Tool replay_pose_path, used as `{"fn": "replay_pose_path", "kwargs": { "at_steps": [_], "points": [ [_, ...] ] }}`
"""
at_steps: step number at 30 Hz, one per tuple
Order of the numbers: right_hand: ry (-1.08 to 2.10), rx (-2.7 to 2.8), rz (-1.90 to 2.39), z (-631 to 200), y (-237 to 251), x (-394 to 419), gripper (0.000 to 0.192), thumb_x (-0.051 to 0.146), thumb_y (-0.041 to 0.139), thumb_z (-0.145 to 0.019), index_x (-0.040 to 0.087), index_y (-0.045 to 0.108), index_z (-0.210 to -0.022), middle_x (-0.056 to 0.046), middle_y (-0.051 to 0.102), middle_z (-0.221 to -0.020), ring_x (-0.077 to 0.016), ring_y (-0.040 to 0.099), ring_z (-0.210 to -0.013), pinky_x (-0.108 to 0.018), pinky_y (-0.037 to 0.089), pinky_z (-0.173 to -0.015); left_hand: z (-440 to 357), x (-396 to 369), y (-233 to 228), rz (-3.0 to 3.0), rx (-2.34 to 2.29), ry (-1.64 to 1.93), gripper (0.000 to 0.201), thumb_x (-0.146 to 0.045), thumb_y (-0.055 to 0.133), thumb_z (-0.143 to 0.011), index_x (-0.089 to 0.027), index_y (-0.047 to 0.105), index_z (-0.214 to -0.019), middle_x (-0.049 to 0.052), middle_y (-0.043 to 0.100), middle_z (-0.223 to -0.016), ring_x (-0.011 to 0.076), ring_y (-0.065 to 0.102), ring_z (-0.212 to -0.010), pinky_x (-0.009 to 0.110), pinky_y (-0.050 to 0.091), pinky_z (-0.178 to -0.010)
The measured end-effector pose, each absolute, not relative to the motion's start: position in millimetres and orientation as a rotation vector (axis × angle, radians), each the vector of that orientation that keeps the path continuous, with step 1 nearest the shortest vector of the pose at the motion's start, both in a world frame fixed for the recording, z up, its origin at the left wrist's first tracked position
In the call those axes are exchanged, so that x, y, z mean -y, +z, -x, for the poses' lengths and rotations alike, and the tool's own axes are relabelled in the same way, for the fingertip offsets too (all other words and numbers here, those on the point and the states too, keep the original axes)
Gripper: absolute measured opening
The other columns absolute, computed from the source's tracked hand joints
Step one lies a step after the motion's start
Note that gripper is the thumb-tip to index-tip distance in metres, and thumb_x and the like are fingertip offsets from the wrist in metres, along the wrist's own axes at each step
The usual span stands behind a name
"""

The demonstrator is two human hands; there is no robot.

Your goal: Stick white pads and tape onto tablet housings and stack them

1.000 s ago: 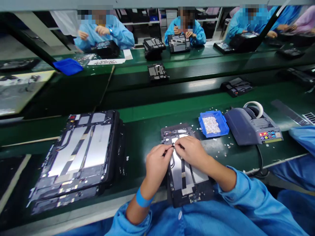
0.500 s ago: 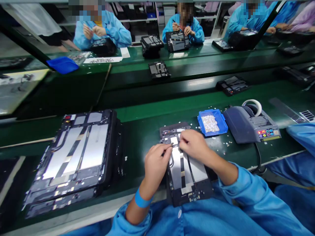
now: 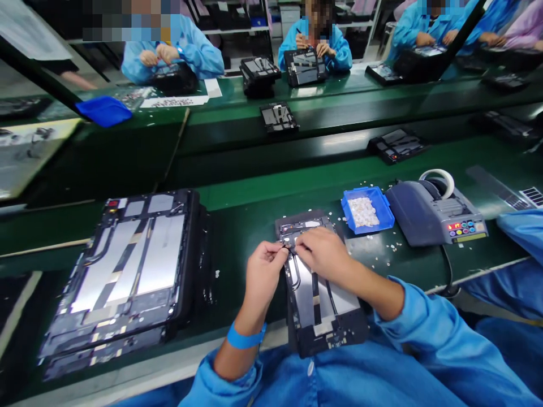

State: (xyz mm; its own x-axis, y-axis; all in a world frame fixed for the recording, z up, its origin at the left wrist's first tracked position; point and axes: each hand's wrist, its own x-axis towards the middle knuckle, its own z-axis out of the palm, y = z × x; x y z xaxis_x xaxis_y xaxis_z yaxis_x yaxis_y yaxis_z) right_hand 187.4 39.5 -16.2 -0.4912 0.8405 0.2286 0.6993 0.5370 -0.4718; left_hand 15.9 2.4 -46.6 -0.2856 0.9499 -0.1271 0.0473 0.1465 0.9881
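Note:
An opened tablet (image 3: 305,294), its silver battery cells and flat cables showing, lies before me with its lower end near my body. At its upper left, my left hand (image 3: 263,271) pinches the end of a thin black cable (image 3: 296,274) between thumb and index finger. Close beside it, my right hand (image 3: 324,252) reaches across the tablet's upper part with fingers closed, the fingertips nearly meeting the left ones. Whether the right fingers hold anything is too small to make out. The right hand covers part of the tablet's upper section.
To the left stands a stack of similar opened tablets (image 3: 131,260). A blue tray (image 3: 369,226) of small white pieces and a grey tape dispenser (image 3: 432,212) sit at the right, with white bits scattered around. Co-workers (image 3: 316,42) sit across the green bench (image 3: 237,195).
Both hands have shifted slightly left along the tablet's upper part. My right hand has turned flatter and its fingertips have come closer to the left ones.

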Motion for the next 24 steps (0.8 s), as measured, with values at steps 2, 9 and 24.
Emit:
{"fn": "replay_pose_path", "kwargs": {
  "at_steps": [2,9,24],
  "points": [
    [0.432,2.383,1.284,-169.3,-19.5,-38.3,0.015,0.023,0.060,-0.099,0.020,0.072,-0.089,-0.006,0.075,-0.089,-0.0209,0.067,-0.087,-0.032,0.046,-0.085,-17.2,-0.1,-45.9,-1.031,-1.538,1.291,0.019,-0.034,0.075,-0.077,-0.019,0.064,-0.079,0.003,0.072,-0.081,0.0166,0.068,-0.077,0.029,0.054,-0.073],
    [0.446,2.356,1.399,-166.3,-19.3,-38.1,0.012,0.016,0.062,-0.091,0.019,0.071,-0.084,-0.007,0.076,-0.087,-0.0225,0.068,-0.084,-0.031,0.046,-0.080,-20.3,9.2,-50.2,-1.129,-1.630,1.316,0.013,-0.031,0.072,-0.081,-0.020,0.068,-0.078,0.005,0.077,-0.087,0.0203,0.073,-0.085,0.033,0.057,-0.078],
    [0.245,1.940,1.837,-295.9,12.2,-75.8,0.016,0.021,0.054,-0.085,0.021,0.059,-0.070,-0.004,0.063,-0.068,-0.0183,0.055,-0.066,-0.029,0.034,-0.064,-15.3,3.5,-46.6,-0.953,-1.485,1.246,0.019,-0.033,0.077,-0.076,-0.018,0.066,-0.077,0.005,0.076,-0.081,0.0174,0.069,-0.075,0.028,0.054,-0.069]
  ]
}}
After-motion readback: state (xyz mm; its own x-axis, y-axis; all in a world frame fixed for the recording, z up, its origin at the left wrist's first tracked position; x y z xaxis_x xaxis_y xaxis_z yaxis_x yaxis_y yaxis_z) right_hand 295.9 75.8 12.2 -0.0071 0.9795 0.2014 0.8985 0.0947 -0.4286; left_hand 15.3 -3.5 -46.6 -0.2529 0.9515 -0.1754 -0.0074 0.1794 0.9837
